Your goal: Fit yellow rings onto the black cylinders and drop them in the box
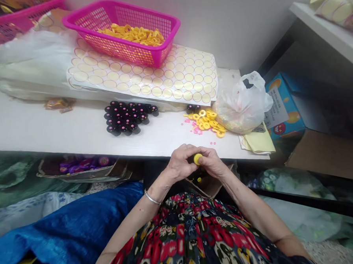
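Hands meet just below the near edge of the table [75,134]: the left hand [180,163] and the right hand [212,162] both pinch one small yellow ring [197,159] between closed fingertips. Farther back on the table lie a cluster of black caps [126,117], loose yellow rings [208,121] beside a plastic bag [243,104], and a pink basket [122,30].

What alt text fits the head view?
Both hands, left hand and right hand, pinch a small yellow plastic ring at the edge of a white table. On the table lie a cluster of small black caps, loose yellow rings and a pink plastic basket.
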The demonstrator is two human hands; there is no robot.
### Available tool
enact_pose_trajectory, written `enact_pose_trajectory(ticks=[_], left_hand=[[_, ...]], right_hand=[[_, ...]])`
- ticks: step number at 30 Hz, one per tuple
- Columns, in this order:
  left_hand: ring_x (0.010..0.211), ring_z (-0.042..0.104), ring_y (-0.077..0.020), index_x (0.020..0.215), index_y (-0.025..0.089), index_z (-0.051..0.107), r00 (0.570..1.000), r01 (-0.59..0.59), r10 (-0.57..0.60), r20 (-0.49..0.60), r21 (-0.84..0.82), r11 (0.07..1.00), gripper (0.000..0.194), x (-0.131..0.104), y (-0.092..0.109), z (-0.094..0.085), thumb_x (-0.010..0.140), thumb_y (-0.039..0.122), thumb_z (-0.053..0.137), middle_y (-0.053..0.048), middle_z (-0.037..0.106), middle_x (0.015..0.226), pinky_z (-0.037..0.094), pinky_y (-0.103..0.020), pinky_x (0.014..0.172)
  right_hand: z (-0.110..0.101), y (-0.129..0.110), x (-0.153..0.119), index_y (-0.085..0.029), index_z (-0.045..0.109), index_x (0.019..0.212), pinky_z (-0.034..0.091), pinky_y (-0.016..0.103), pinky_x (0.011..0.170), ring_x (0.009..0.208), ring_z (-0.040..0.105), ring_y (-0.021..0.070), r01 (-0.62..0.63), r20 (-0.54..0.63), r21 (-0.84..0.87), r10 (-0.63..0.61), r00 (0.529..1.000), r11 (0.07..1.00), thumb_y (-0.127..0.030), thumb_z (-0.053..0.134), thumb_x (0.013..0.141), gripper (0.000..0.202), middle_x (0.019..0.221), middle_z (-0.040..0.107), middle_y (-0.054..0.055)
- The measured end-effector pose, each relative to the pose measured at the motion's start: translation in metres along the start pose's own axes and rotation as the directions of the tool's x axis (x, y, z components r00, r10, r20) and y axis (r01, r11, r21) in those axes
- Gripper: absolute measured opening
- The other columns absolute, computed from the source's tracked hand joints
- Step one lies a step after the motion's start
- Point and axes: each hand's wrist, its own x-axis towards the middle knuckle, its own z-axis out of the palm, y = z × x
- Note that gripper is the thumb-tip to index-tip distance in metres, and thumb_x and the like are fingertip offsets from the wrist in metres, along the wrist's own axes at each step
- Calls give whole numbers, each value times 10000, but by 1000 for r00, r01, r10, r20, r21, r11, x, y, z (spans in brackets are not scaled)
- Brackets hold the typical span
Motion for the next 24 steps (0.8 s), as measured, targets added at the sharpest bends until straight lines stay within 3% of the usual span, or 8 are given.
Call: enact_pose_trajectory(ticks=[4,10,14,17,21,24], left_hand=[[753,517,-165,863,175,658,1000,-21,21,-10,10,1000,333,-1,-3,-2,554,53,662,-28,657,819,442,-304,670],[725,484,-158,851,181,660,1000,-26,26,-5,25,999,333,-8,-1,6,543,54,679,-17,652,794,424,-293,638],[721,490,-154,906,203,670,999,25,-25,-41,0,1000,427,-10,8,5,520,24,645,-1,657,796,433,-298,660],[732,501,-160,957,216,679,997,80,-79,-18,33,996,462,-8,15,-1,537,30,630,-1,660,788,437,-306,678],[727,504,-159,918,216,697,990,138,-139,8,24,990,425,-6,16,-6,538,36,633,4,654,751,434,-301,673],[713,504,-157,927,224,700,988,157,-157,-7,4,988,446,-9,12,-6,528,35,637,8,653,733,429,-296,659]], right_hand=[[-5,-5,-4,-147,665,901,398,190,610,738,505,117,-54,69,35,52,996,998,-221,816,462,470,823,600,15],[-7,-1,-6,-134,681,877,407,189,558,665,508,116,-150,136,76,138,981,986,-213,780,484,413,738,593,15],[-5,9,-6,-110,691,859,417,185,539,637,532,116,-121,159,221,87,983,968,-273,802,442,461,757,617,39],[-6,14,-5,-109,687,847,442,190,535,617,551,118,-176,163,295,132,978,939,-289,805,450,451,732,620,41],[-4,16,-2,-123,686,847,482,225,536,582,548,122,-261,162,301,220,962,917,-257,802,431,453,714,626,33],[4,14,0,-121,694,828,466,211,521,586,547,124,-215,146,269,181,973,939,-224,778,444,406,702,622,32]])
